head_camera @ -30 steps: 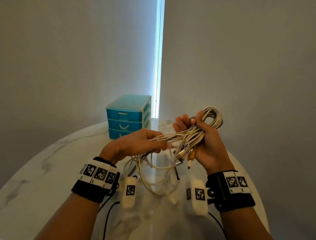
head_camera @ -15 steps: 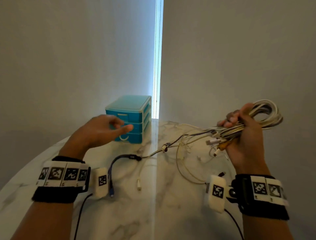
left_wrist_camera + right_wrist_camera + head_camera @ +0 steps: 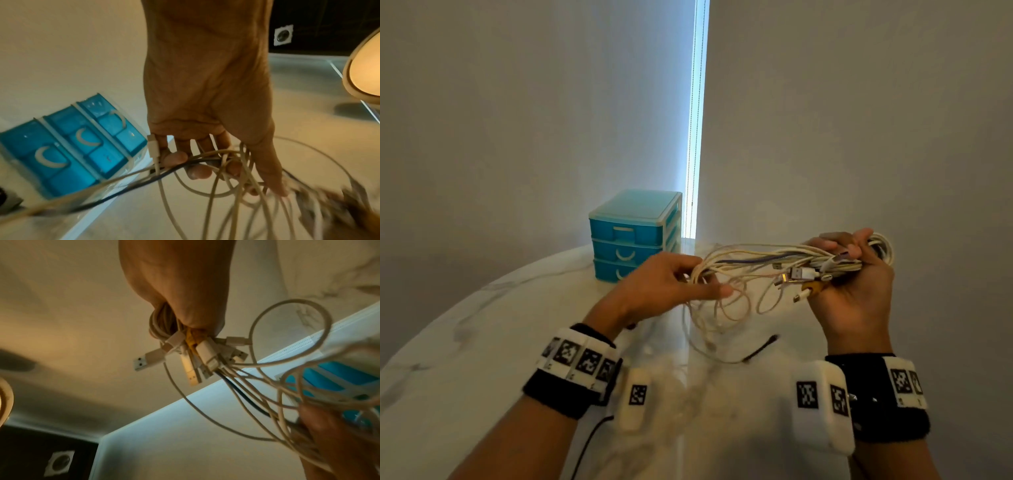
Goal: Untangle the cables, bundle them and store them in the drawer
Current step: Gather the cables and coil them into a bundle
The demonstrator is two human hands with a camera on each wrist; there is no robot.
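Observation:
A bunch of mostly white cables (image 3: 760,263) stretches between my hands above the marble table (image 3: 465,359). My right hand (image 3: 854,274) grips the gathered coil, several USB plugs (image 3: 197,358) poking out below the fist. My left hand (image 3: 671,281) has its fingers curled round the cables' looped far end (image 3: 207,160), with a dark cable (image 3: 131,185) among them. Loose loops (image 3: 722,315) hang down toward the table. A blue three-drawer unit (image 3: 635,236) stands behind the left hand, its drawers closed.
A dark cable end (image 3: 760,349) lies on the table below the hanging loops. Grey walls close in behind, with a bright window strip (image 3: 697,120) between them. The table's round edge (image 3: 431,322) curves off at left. A wall socket (image 3: 283,34) shows low down.
The left hand, empty and near the drawers half a second ago, has come back right and taken the cable loops. The right hand with the coil has moved left toward the centre.

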